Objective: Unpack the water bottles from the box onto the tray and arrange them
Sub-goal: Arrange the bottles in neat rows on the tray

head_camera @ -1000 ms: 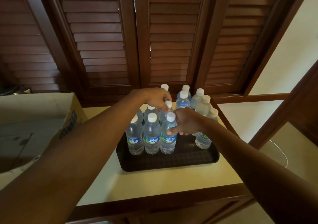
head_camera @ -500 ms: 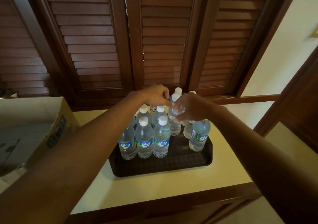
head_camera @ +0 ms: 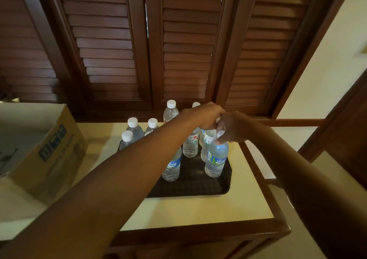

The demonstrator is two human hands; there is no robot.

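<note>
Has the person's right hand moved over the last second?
Yes. The right hand has shifted from the dark brown plastic tray's middle toward its right edge, now pinching the clear plastic bottle's white cap there.

Dark wooden louvred shutters (head_camera: 123,46) fill the back wall, a cream-topped surface (head_camera: 190,211) edged in dark wood below them, pale cream wall (head_camera: 327,64) at right, dim indoor light.

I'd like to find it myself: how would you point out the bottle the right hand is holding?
Start at the dark tray on the cream table. At its right edge stands a water bottle with a blue and green label. It alone has the right hand pinching its white cap.
</note>
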